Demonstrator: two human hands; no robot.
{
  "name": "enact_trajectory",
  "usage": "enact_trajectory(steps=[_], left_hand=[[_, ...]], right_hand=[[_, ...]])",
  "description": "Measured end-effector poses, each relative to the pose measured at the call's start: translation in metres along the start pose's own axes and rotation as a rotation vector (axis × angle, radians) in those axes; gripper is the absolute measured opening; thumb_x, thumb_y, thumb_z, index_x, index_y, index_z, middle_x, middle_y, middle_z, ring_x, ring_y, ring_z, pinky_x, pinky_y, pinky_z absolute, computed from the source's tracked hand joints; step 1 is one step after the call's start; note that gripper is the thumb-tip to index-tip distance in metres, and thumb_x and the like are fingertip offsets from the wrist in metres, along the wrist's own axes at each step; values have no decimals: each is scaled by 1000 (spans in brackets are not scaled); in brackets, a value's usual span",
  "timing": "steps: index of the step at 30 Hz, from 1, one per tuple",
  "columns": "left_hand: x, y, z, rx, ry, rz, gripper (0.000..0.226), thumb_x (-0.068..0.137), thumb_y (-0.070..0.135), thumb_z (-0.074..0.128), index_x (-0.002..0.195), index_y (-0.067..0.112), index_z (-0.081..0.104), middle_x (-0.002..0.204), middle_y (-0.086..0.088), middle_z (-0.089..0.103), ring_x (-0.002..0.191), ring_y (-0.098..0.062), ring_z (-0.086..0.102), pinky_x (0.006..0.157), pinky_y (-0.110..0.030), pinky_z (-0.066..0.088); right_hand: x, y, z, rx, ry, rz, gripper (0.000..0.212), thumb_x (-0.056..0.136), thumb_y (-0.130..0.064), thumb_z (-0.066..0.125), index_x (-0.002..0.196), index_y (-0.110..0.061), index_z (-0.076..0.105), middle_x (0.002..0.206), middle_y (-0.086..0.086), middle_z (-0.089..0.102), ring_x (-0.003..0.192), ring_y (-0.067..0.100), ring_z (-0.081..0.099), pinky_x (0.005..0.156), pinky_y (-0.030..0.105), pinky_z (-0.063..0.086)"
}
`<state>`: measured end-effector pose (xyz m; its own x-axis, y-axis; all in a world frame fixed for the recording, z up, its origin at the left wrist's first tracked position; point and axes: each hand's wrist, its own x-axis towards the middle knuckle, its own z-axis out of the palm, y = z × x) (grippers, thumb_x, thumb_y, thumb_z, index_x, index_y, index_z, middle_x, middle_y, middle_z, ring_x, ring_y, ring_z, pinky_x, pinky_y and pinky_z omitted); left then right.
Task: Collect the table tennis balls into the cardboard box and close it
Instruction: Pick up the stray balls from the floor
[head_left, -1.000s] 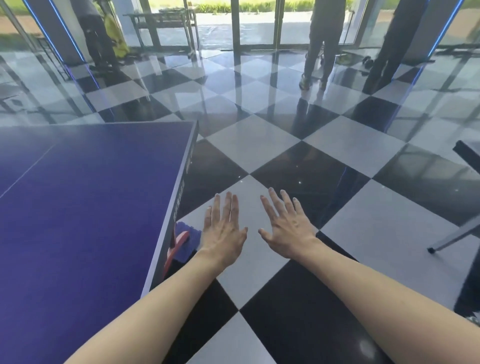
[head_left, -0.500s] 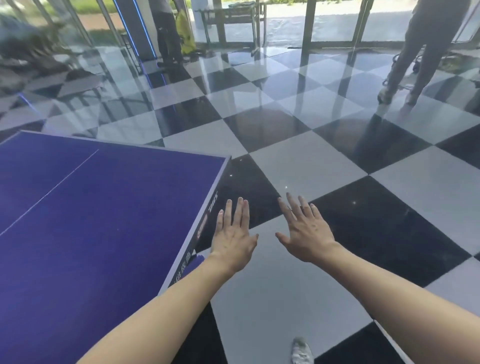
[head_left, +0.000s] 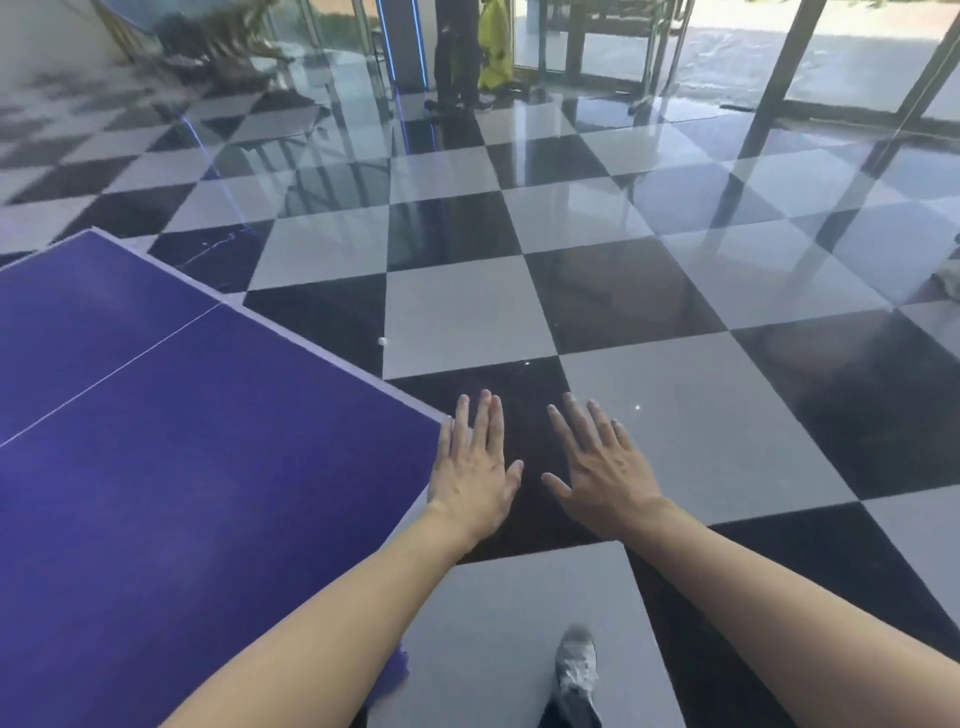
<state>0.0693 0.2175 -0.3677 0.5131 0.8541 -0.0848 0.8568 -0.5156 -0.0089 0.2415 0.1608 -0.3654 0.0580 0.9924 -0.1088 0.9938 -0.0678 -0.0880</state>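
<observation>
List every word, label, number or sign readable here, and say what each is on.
None can be read.
Blue table: only white lines, no lettering.
Yellow item at the far doors: dark marks, too blurred to read.
Shoe: no legible brand.

blue table tennis table (head_left: 156, 441) left | checkered floor (head_left: 467, 312) | grey shoe (head_left: 575, 660) bottom | person (head_left: 454, 52) standing far

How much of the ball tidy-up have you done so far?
Nothing looks done yet. The left hand and right hand are both flat and empty above the checkered floor. One small white ball sits beside the blue table tennis table, not picked up. No cardboard box is in view, so collecting and closing it are all left.
</observation>
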Motion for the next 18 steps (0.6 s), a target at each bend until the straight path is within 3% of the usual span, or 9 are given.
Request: enact_trajectory(steps=[10,18], left_hand=[[214,-24,-38,3,-28,-171,78,103,49,19,147,8,-31,158,-12,-29,146,-31,-25,123,-49,-2],[368,-58,-31,-24,-38,-440,78,104,49,19,147,6,-30,158,-14,-29,146,-33,-24,123,-47,-3]], right_hand=[[218,103,-46,-32,-25,-139,80,96,-59,26,153,-21,-15,161,3,-20,148,27,-14,121,43,1],[430,138,-55,-64,-41,-415,79,97,-61,20,150,-23,-24,158,3,-27,147,28,-19,121,44,-4]])
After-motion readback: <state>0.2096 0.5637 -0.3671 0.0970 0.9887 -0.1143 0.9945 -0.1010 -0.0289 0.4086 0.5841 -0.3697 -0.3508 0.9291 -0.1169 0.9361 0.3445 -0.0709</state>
